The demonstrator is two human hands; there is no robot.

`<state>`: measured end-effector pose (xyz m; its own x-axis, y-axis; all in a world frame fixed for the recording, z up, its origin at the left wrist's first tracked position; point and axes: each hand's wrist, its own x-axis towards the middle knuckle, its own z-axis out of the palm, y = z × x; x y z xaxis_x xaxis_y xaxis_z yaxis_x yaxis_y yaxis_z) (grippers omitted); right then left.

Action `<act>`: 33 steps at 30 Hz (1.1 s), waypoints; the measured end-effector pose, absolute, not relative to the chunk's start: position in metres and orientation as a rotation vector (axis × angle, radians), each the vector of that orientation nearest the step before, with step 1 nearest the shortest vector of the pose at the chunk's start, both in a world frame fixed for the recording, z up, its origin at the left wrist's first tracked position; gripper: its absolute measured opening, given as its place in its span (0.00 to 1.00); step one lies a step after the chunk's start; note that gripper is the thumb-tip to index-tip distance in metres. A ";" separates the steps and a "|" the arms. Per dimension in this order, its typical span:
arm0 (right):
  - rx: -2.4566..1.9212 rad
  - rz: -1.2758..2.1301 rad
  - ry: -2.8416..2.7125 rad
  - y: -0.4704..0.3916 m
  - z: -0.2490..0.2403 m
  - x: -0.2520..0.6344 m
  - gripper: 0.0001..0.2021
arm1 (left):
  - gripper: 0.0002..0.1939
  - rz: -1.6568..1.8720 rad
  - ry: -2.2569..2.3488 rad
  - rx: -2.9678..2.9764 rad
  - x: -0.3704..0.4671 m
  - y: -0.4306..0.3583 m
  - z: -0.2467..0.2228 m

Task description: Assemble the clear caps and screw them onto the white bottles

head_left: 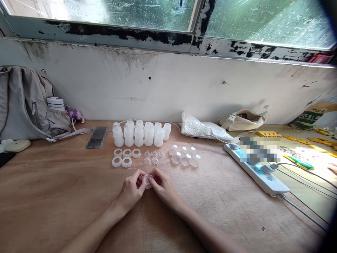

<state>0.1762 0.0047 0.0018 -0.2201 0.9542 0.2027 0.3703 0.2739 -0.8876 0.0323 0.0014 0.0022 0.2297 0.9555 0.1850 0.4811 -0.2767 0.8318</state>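
Note:
My left hand and my right hand meet at the middle of the wooden table, both closed round a small clear ring-shaped part. Thumbs and fingertips press on it from both sides and hide some of it. Beyond them lie several white rings on the left, several small clear valve-like pieces in the middle, and several clear discs with small white round spots on the right. Behind these stand several frosted white bottles in a group.
A phone and a grey backpack are at the left. White plastic packaging and a cloth pouch lie by the wall. A power strip with cables runs along the right, with yellow parts beyond.

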 end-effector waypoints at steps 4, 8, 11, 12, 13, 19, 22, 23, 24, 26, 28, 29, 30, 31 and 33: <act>-1.211 0.962 -1.729 0.005 0.004 0.176 0.05 | 0.04 0.943 1.325 1.898 0.033 0.000 0.001; -1.229 0.995 -1.718 0.004 0.005 0.175 0.05 | 0.03 0.947 1.358 1.915 0.034 -0.001 -0.001; -1.201 1.027 -1.687 0.004 0.001 0.175 0.04 | 0.04 0.972 1.359 1.821 0.033 0.001 -0.002; -1.191 1.042 -1.661 0.004 -0.001 0.175 0.05 | 0.05 0.979 1.352 1.773 0.033 0.002 -0.002; -1.181 1.063 -1.629 0.005 -0.003 0.175 0.06 | 0.06 0.981 1.345 1.730 0.033 0.003 -0.002; -1.137 1.154 -1.557 0.006 -0.005 0.177 0.06 | 0.10 0.949 1.309 1.655 0.031 0.005 -0.003; -1.150 1.116 -1.570 0.006 -0.001 0.177 0.06 | 0.11 0.946 1.300 1.620 0.032 0.003 -0.001; -1.159 1.103 -1.571 0.006 0.000 0.177 0.06 | 0.11 0.941 1.293 1.614 0.033 0.003 -0.001; -1.168 1.092 -1.571 0.006 0.000 0.177 0.06 | 0.10 0.935 1.281 1.612 0.033 0.002 -0.001; -1.178 1.077 -1.573 0.006 0.000 0.177 0.06 | 0.09 0.927 1.257 1.620 0.034 0.001 -0.001; -1.178 1.064 -1.581 0.007 -0.001 0.177 0.06 | 0.07 0.926 1.249 1.639 0.035 0.001 -0.001; -1.178 1.058 -1.587 0.007 -0.001 0.177 0.06 | 0.07 0.924 1.253 1.653 0.035 0.000 -0.002; -1.179 1.053 -1.594 0.006 -0.001 0.177 0.06 | 0.06 0.920 1.261 1.669 0.035 0.000 -0.002; -1.181 1.049 -1.601 0.006 0.000 0.177 0.05 | 0.05 0.915 1.269 1.686 0.035 0.000 -0.003; -1.185 1.044 -1.618 0.005 0.001 0.176 0.04 | 0.04 0.906 1.285 1.718 0.035 0.000 -0.003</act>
<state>0.1764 0.0054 0.0010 -0.1872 0.9699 0.1557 0.2584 0.2015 -0.9448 0.0345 -0.0001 -0.0033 0.2311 0.9694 0.0831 0.4042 -0.1734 0.8981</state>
